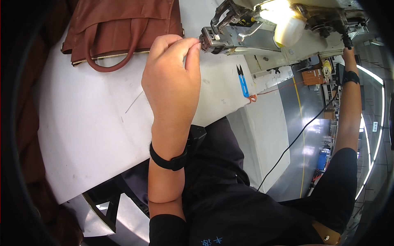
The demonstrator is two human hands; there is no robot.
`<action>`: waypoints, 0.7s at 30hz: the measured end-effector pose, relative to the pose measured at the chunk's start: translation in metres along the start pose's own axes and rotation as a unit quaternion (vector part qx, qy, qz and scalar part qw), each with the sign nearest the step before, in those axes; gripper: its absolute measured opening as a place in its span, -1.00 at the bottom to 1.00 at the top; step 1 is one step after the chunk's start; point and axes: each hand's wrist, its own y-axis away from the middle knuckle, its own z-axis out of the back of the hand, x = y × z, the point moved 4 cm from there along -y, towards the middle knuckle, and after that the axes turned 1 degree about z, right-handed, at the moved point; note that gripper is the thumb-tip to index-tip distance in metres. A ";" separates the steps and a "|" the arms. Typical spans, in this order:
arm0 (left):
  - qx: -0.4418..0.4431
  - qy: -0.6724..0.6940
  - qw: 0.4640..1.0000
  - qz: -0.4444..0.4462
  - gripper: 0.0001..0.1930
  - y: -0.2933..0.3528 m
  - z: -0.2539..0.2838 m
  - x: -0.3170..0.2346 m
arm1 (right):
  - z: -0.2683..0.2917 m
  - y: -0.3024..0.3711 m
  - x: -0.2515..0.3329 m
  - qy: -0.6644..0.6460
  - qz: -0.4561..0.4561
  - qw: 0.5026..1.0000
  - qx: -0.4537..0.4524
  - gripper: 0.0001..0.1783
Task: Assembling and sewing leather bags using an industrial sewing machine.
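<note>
A grey metal sewing machine head (230,35) stands at the white table's far edge. Its needle end points left, under a bright lamp.

1. We see through one head-worn fisheye camera, looking steeply down onto the white worktop (90,135); edges bend toward the rim.
2. We sit close; our own forearms enter from the lower edge.

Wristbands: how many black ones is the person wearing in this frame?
2. One wristband is on the left forearm above the white table; the other wristband is on the right arm, stretched toward the far side of the sewing machine. None seem hidden.
</note>
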 end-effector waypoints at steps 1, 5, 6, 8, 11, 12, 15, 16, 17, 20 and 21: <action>0.006 -0.025 1.000 -0.011 -0.92 -0.001 0.000 -0.001 | 0.000 0.001 -0.001 -0.001 -0.001 1.000 -0.001 -0.55; 0.007 -0.074 0.996 -0.057 -0.95 -0.004 -0.002 -0.004 | 0.000 0.004 -0.001 -0.007 -0.005 1.000 -0.007 -0.55; 0.007 -0.075 0.996 -0.057 -0.95 -0.005 -0.003 -0.004 | -0.001 0.005 -0.001 -0.008 -0.005 1.000 -0.009 -0.54; 0.002 -0.081 0.994 -0.068 -0.97 -0.005 -0.005 -0.005 | -0.002 0.006 0.000 -0.011 -0.006 1.000 -0.011 -0.54; -0.014 -0.064 0.997 -0.047 -0.96 -0.005 -0.003 -0.003 | -0.003 0.007 0.001 -0.012 -0.006 1.000 -0.014 -0.53; -0.015 -0.061 0.997 -0.051 -0.96 -0.005 -0.001 -0.003 | -0.003 0.008 0.002 -0.013 -0.006 1.000 -0.014 -0.53; 0.011 -0.037 0.999 0.002 -0.92 -0.001 0.005 0.005 | -0.005 0.009 0.004 -0.015 -0.004 1.000 -0.015 -0.53; 0.012 -0.037 0.999 0.002 -0.92 -0.002 0.006 0.007 | -0.006 0.010 0.006 -0.017 -0.005 1.000 -0.017 -0.52; 0.002 -0.035 0.999 -0.012 -0.86 -0.003 0.008 0.008 | -0.008 0.010 0.007 -0.017 -0.006 1.000 -0.018 -0.52; 0.005 0.043 0.999 0.033 -0.75 -0.001 0.006 0.012 | -0.013 0.009 0.011 -0.019 -0.003 1.000 -0.019 -0.52; 0.020 0.121 0.989 0.083 -0.70 0.002 0.003 0.014 | -0.015 0.008 0.012 -0.019 -0.003 1.000 -0.019 -0.51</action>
